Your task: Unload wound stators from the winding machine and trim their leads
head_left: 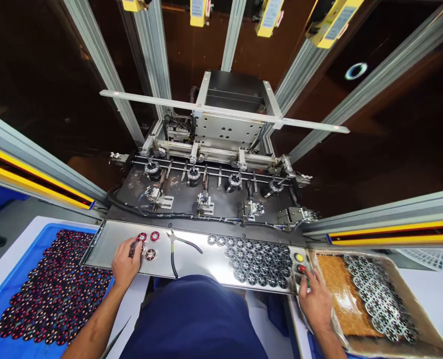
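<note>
My left hand (pixel 126 263) is at the left part of the metal tray (pixel 199 259), its fingers closed on a dark motor stator (pixel 133 248) that they partly hide. Several red-and-copper wound stators (pixel 151 255) lie by its fingertips. Pliers (pixel 176 244) with dark and yellowish handles rest open to the right of them. My right hand (pixel 315 299) is over the button panel at the tray's right end, holding nothing, thumb and finger apart around a green button (pixel 308 283). Above it sit a red button (pixel 301 269) and a yellow button (pixel 299 257).
Bare silver-black stators (pixel 259 262) fill the tray's right part. A blue tray (pixel 45 232) of wound stators stands left, a plastic-lined box (pixel 397 264) of bare ones right. Ahead is a machine with several dark round spindles (pixel 193 176), flanked by yellow-striped posts (pixel 393 233).
</note>
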Action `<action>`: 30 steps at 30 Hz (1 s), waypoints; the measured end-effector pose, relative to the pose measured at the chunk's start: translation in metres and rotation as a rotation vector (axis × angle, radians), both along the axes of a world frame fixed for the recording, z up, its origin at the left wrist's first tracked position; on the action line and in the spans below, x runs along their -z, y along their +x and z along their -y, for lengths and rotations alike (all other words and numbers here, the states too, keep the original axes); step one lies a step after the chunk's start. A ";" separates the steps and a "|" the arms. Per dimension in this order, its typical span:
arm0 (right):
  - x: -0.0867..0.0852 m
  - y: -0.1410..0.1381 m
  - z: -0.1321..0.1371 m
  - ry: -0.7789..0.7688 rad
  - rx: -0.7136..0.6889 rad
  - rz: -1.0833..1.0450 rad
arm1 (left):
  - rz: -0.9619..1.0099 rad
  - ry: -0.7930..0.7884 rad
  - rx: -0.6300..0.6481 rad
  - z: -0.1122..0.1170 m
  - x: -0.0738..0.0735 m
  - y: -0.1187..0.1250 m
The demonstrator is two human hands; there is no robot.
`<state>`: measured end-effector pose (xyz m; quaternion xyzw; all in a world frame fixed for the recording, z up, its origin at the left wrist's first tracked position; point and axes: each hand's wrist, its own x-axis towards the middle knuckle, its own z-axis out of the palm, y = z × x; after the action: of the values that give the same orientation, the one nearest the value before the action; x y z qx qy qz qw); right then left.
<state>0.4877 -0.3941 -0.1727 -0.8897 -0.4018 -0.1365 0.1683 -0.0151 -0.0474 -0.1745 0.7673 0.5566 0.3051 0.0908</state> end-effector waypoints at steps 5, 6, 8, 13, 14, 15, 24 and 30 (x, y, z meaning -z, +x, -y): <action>-0.025 0.002 -0.011 -0.007 -0.056 0.000 | 0.036 -0.012 -0.007 0.002 -0.006 0.002; -0.034 0.004 -0.018 0.001 -0.067 0.005 | 0.049 -0.016 -0.006 0.002 -0.007 0.002; -0.057 0.005 -0.039 0.035 -0.087 0.022 | 0.075 -0.032 -0.001 0.003 -0.009 0.002; -0.130 -0.020 -0.149 0.153 -0.276 0.021 | 0.133 -0.075 -0.019 0.007 -0.015 0.001; -0.147 -0.033 -0.179 0.161 -0.351 0.009 | 0.143 -0.077 -0.030 0.008 -0.017 0.000; -0.164 -0.047 -0.212 0.169 -0.462 -0.004 | 0.153 -0.075 -0.041 0.009 -0.020 -0.001; -0.191 -0.176 -0.496 -0.245 -1.321 -0.038 | 0.178 -0.003 -0.129 0.014 -0.063 -0.017; -0.143 -0.220 -0.569 -0.363 -1.413 -0.083 | 0.175 0.009 -0.153 0.009 -0.080 -0.015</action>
<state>0.2678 0.1748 -0.0299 -0.4365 -0.8896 0.1071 0.0812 -0.0306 -0.0567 -0.0947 0.6935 0.6021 0.3795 0.1123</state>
